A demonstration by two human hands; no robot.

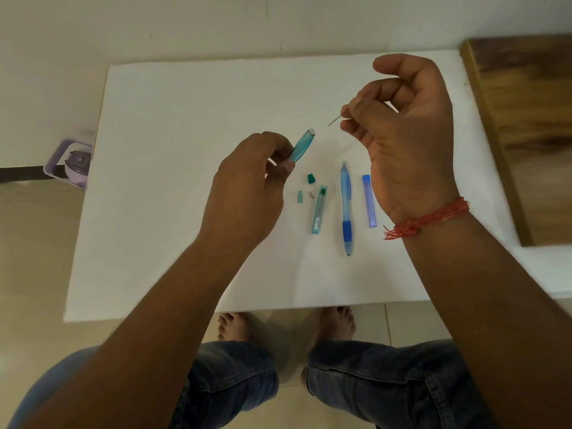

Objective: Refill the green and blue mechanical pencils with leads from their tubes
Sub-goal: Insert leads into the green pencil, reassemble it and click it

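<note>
White table (185, 212) set against a pale wall, tiled floor below; wooden board (526, 119) at the right edge.

Nearest on the table: blue mechanical pencil (346, 209), lying lengthwise, tip toward the viewer. Just right of it, apart, the blue lead tube (369, 201). Left of it, the green lead tube (319, 209), uncapped at its far end. Green cap (311, 178) beyond that end; two small parts, one green (300, 196), one pale (311, 195), to the left.

Left hand (247, 193) is closed around the lower barrel of the green mechanical pencil (302, 146), held above the table, open rear end tilted up and right.

Right hand (408, 134), red thread at the wrist, is raised; thumb and forefinger are pinched on a single lead (334, 121), pointed toward the pencil's end, not touching it.
</note>
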